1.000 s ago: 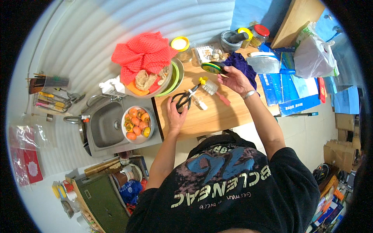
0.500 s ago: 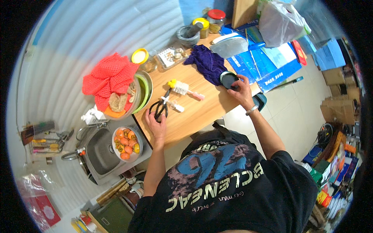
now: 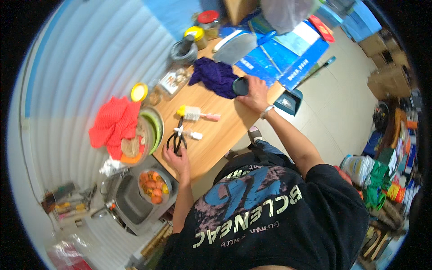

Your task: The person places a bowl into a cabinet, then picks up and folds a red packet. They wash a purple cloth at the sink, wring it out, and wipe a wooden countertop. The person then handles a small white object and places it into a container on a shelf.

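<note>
My left hand is at the near left edge of the wooden table, its fingers closed round the black handles of a pair of scissors. A small white piece lies against the scissors. Just beyond is a bottle brush with white bristles, a yellow tip and a pink handle. My right hand grips a small dark round container from its right side. The container is at the edge of a crumpled purple cloth. My fingers partly hide it.
Behind the cloth stand a stone mortar, a red-lidded jar and a plastic box of pale pieces. Blue sheets cover the far right. At left are a red mesh cloth, a sink and a bowl of orange fruit.
The whole view has turned, shifting the table leftward. My right hand has tipped the container, so its round dark face shows less. My left hand stays at the scissors.
</note>
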Motion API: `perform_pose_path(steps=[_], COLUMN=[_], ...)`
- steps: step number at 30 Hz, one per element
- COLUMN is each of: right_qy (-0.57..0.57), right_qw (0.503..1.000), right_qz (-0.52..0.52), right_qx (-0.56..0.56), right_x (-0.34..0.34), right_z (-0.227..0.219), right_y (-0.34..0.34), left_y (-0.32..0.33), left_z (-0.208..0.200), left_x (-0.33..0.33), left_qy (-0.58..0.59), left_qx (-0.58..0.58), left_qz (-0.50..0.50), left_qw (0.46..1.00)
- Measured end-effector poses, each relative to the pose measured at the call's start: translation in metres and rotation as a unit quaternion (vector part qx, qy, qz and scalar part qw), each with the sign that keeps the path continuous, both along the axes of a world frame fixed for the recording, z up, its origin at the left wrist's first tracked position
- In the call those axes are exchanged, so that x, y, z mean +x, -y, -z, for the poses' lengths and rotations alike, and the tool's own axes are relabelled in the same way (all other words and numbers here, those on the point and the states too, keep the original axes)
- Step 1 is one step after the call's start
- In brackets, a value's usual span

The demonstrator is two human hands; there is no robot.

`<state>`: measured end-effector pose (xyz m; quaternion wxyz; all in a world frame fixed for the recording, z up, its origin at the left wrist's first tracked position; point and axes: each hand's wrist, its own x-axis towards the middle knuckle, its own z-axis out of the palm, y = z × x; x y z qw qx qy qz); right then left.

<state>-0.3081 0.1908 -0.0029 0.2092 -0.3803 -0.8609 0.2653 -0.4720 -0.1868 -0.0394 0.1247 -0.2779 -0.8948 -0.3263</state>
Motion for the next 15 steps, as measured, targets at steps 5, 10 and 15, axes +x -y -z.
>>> perform_pose_path(steps=[5,10,15], right_qy=[-0.005,-0.199,-0.168], right_qw=[1.0,0.98,0.976], right_qz=[0.024,0.026,0.123], right_qx=[-0.002,-0.016,-0.062], right_x=[-0.008,0.048,0.14], right_z=[0.007,-0.01,0.009], right_y=[0.002,0.014,0.066], left_y=[0.009,0.003,0.005], left_z=[0.014,0.011,0.012], left_x=[-0.003,0.001,0.0], left_qy=[0.072,0.105,0.056], left_qx=[-0.015,0.011,-0.04], left_qz=[-0.026,-0.018,-0.013], left_qw=[0.997,0.994,0.998])
